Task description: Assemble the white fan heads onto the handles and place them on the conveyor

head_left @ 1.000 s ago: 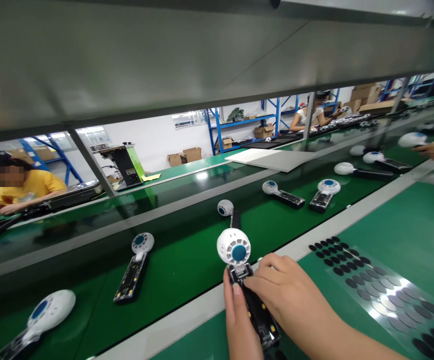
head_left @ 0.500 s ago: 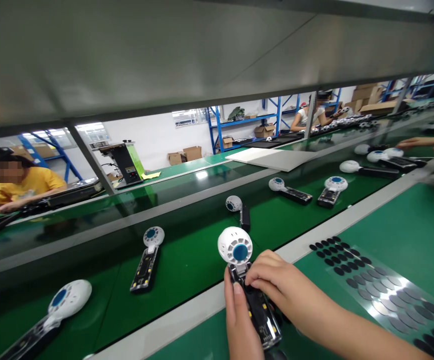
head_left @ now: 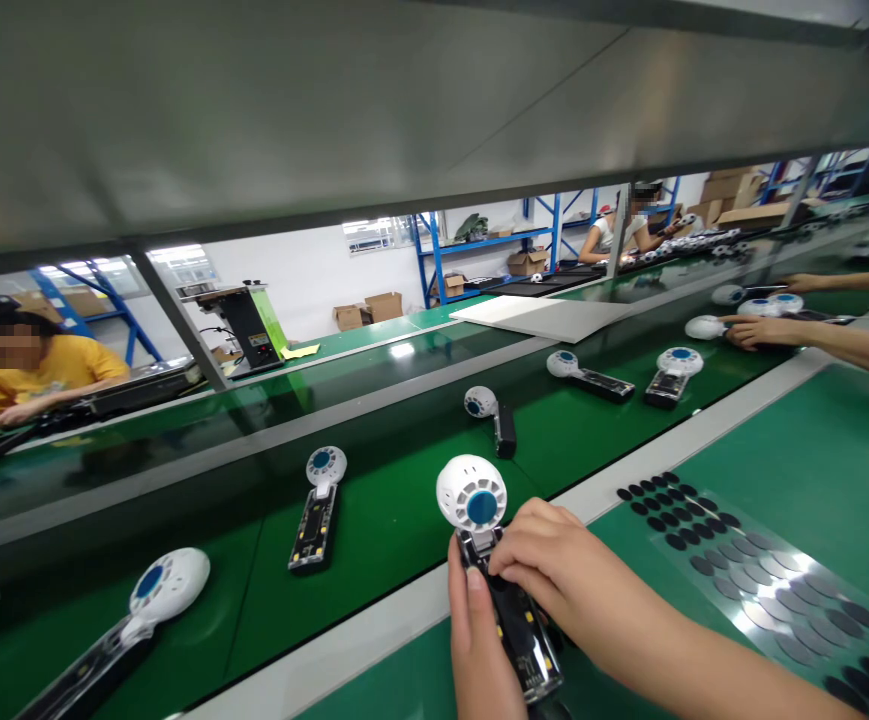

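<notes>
A small hand-held fan (head_left: pixel 473 497) with a round white head, a blue hub and an open black handle lies at the near edge of the conveyor belt. My left hand (head_left: pixel 479 640) grips the handle from the left, thumb along its side. My right hand (head_left: pixel 554 570) curls over the handle's top from the right, fingertips pressed just below the head. Both hands are closed on this fan.
More fans ride the green belt (head_left: pixel 374 540): one (head_left: pixel 319 493) to the left, one (head_left: pixel 145 605) at near left, others (head_left: pixel 494 415) (head_left: pixel 670 370) further right. A sheet of black oval pads (head_left: pixel 749 575) lies right. A co-worker's hand (head_left: pixel 753 330) touches fans at far right. People sit behind.
The loose fans on the belt have drifted to the right. The co-worker's hand at far right has come down onto a fan. My hands stay on the same fan, barely shifted.
</notes>
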The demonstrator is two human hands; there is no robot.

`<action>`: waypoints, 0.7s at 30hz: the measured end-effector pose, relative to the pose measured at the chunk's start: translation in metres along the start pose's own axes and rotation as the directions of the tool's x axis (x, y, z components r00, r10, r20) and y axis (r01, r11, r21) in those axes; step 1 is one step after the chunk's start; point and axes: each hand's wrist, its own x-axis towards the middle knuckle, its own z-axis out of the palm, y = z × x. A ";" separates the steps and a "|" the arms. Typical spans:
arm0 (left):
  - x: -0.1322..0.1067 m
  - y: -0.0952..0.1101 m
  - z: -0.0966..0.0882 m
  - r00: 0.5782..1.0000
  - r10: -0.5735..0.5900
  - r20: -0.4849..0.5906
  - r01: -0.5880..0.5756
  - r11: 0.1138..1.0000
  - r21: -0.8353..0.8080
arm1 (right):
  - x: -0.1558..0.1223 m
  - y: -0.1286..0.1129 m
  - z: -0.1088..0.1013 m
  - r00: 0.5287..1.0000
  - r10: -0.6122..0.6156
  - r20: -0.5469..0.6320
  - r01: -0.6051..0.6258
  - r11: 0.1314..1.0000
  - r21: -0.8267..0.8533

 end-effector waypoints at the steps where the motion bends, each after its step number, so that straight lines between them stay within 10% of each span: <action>1: 0.000 0.000 0.000 1.000 0.002 0.003 -0.002 1.000 0.000 | 0.000 -0.001 0.000 1.000 -0.011 -0.008 0.010 1.000 -0.022; 7: 0.003 -0.001 0.000 1.000 0.002 0.018 -0.001 1.000 -0.021 | -0.004 0.000 0.011 0.992 -0.077 -0.097 0.069 0.994 -0.085; 10: 0.003 0.001 0.001 0.999 -0.038 -0.029 0.038 0.999 -0.014 | -0.005 0.005 0.018 0.987 0.086 -0.138 -0.080 0.995 0.054; 13: 0.003 0.002 0.001 0.991 -0.091 -0.094 0.093 0.996 0.015 | -0.004 0.012 0.022 0.926 0.375 0.038 -0.353 0.825 0.441; 17: 0.005 -0.005 0.001 0.991 -0.026 -0.128 0.041 0.993 0.115 | -0.003 0.013 0.029 0.910 0.272 0.313 -0.412 0.513 0.753; 21: 0.012 -0.020 0.005 0.987 0.066 -0.148 -0.056 0.996 0.068 | -0.004 0.014 0.040 0.953 0.247 0.178 -0.280 0.482 0.830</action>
